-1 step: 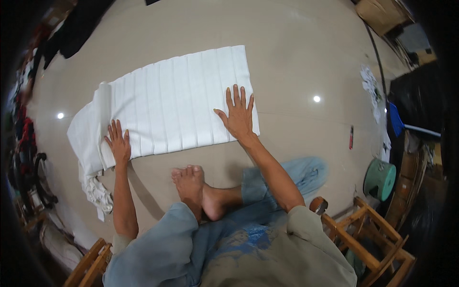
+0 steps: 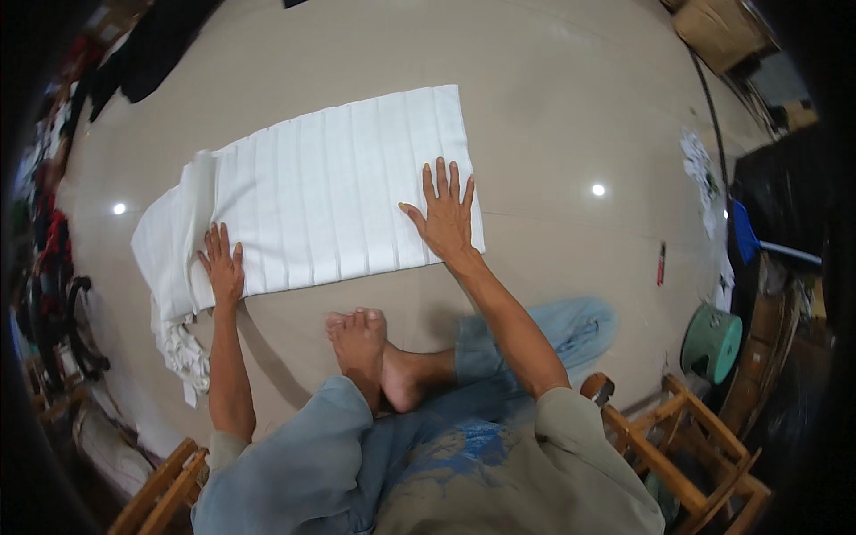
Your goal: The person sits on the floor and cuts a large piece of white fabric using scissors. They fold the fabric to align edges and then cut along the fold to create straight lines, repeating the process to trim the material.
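A white cloth with evenly spaced pleat-like lines (image 2: pixel 330 178) lies spread on the tiled floor, its left part folded over. My left hand (image 2: pixel 223 263) rests flat near its lower left, just right of the fold, fingers spread. My right hand (image 2: pixel 441 209) lies flat near the right edge, fingers spread wide and pointing away from me. A crumpled white bunch of fabric (image 2: pixel 183 357) hangs off the cloth’s lower left corner. My bare feet (image 2: pixel 357 352) are just below the cloth, between my forearms.
Around the tiled floor (image 2: pixel 544 116) are dark cloth (image 2: pixel 152 45), cardboard (image 2: pixel 718 31), white scraps (image 2: pixel 695 169), a blue-headed tool (image 2: pixel 744 236), a small red object (image 2: pixel 661 263), a green drum-like stool (image 2: pixel 709 343) and wooden frames at lower left (image 2: pixel 165 490) and lower right (image 2: pixel 678 446).
The view has shifted very slightly, so the surroundings sit a little differently in the picture. Both hands remain flat in the same places on the cloth.
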The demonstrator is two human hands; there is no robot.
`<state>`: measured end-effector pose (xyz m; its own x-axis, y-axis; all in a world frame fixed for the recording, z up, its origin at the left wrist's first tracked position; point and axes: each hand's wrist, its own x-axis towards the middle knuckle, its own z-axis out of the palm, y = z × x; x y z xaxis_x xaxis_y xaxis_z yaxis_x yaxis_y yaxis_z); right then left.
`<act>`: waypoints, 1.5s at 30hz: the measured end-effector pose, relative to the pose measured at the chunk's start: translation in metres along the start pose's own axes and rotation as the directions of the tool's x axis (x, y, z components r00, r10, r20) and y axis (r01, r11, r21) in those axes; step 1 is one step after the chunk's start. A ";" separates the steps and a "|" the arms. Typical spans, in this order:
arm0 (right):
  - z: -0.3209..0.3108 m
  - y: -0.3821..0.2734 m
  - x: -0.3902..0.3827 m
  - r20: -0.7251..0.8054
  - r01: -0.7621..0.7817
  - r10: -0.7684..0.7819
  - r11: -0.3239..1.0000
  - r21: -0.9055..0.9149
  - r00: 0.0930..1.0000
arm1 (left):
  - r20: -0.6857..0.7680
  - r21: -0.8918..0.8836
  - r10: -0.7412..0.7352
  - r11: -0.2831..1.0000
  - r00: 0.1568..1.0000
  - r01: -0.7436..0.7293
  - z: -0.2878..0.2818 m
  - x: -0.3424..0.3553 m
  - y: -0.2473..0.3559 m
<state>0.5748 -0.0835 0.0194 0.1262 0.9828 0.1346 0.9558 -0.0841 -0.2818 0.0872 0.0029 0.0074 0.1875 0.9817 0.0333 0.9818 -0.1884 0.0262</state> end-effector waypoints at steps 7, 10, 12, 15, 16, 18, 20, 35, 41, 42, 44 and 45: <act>0.006 -0.035 0.025 0.005 0.018 -0.019 0.989 0.150 1.000 | -0.093 -0.012 0.034 0.999 0.995 -0.035 -0.002 0.000 -0.033; -0.046 -0.016 -0.008 -0.046 0.021 -0.009 0.965 0.263 0.999 | -0.162 -0.226 0.136 0.959 0.977 -0.171 -0.031 -0.010 0.073; -0.068 0.019 -0.037 -0.109 -0.011 0.053 0.935 0.355 0.993 | -0.142 -0.567 0.187 0.790 0.972 -0.234 -0.063 -0.012 0.134; -0.105 0.110 -0.089 -0.085 -0.276 0.292 0.949 0.154 0.953 | 0.131 -0.961 0.377 0.275 0.917 0.025 -0.161 -0.011 0.210; -0.120 0.154 -0.102 -0.086 -0.377 0.386 0.920 0.104 0.918 | 0.161 -0.984 0.485 0.007 0.860 0.180 -0.193 -0.016 0.220; -0.147 0.306 -0.163 -0.187 -0.477 0.452 0.869 -0.126 0.872 | 0.167 -0.793 0.685 -0.334 0.709 0.510 -0.259 -0.032 0.247; -0.166 0.376 -0.181 -0.243 -0.675 0.635 0.640 -0.366 0.733 | -0.103 -0.931 0.900 -0.238 0.424 0.278 -0.308 -0.045 0.232; -0.174 0.510 -0.222 -0.172 -0.870 0.866 0.419 -0.261 0.469 | 0.013 -0.877 0.999 0.033 0.044 -0.480 -0.251 -0.155 0.351; -0.119 0.353 -0.139 0.207 -0.732 0.797 0.373 0.571 0.567 | 0.488 -0.387 0.764 0.623 0.423 -0.680 -0.201 -0.165 0.294; -0.122 0.286 -0.121 0.205 -0.700 0.769 0.392 0.597 0.606 | 0.484 -0.380 0.750 0.644 0.450 -0.664 -0.211 -0.165 0.283; -0.129 0.200 -0.105 0.174 -0.606 0.701 0.432 0.668 0.692 | 0.519 -0.487 0.746 0.659 0.418 -0.573 -0.218 -0.165 0.278; -0.126 0.179 -0.101 0.156 -0.540 0.654 0.441 0.717 0.740 | 0.526 -0.544 0.752 0.657 0.398 -0.523 -0.220 -0.163 0.278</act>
<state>0.7662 -0.2182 0.0753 0.6771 0.6981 -0.2328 0.1627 -0.4505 -0.8778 0.3224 -0.2157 0.2288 0.8295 0.2633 -0.4926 0.5294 -0.6518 0.5431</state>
